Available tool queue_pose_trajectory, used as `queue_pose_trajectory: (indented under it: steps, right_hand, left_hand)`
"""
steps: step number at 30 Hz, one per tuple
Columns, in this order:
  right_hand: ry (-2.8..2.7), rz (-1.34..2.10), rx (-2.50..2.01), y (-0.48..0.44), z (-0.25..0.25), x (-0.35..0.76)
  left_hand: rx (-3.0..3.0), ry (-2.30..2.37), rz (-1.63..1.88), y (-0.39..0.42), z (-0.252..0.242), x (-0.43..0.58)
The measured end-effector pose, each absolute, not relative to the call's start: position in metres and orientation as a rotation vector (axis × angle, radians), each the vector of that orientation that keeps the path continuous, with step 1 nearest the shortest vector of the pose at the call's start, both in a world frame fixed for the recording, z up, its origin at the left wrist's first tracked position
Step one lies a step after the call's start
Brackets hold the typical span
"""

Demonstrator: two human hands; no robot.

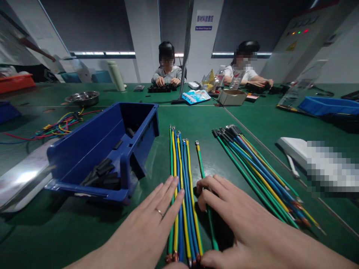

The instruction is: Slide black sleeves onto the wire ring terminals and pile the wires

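Note:
My left hand (151, 220) lies flat, fingers stretched out, over the left side of a row of cables (185, 179). These are green, yellow and blue, lined up lengthwise with metal lugs at their far ends and bare copper at some near ends. Just right of the row lies a single green-and-yellow cable (201, 164), with a lug at its far end. My right hand (227, 209) is curled over this cable, fingertips bent around its middle and thumb low by the near ends. Its grip is partly hidden beneath the palm.
A blue bin (98, 130) holding black sleeves stands at left. To the right lies a cable bundle (252, 168) with black-covered ends. Beyond are tangled wires (61, 125), a metal bowl (82, 98), a cardboard box (232, 97) and two people working across the table.

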State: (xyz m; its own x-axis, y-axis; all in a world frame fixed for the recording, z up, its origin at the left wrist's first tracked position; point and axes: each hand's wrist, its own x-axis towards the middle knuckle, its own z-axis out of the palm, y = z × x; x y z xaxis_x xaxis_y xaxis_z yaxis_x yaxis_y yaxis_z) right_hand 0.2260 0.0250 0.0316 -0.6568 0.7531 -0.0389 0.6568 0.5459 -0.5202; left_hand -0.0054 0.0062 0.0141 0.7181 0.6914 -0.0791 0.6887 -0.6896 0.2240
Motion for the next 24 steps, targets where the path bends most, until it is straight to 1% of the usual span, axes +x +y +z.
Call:
queue_pose_trajectory:
  steps: [6, 12, 16, 24]
  right_hand:
    - [-2.596, 0.756, -1.215, 0.019, 0.034, 0.225]
    - [-2.597, 0.745, -1.147, 0.022, 0.035, 0.229]
    - [-2.596, 0.722, -1.086, 0.025, 0.034, 0.230]
    - [-2.550, 0.667, -1.062, 0.030, 0.024, 0.233]
  left_hand:
    - [2.709, 1.023, -0.241, 0.009, 0.040, 0.007]
    - [2.648, 1.017, -0.350, 0.014, 0.040, 0.006]
    - [2.636, 1.014, -0.296, 0.010, 0.034, 0.002]
    - [2.630, 1.095, -0.058, 0.001, 0.037, -0.004]
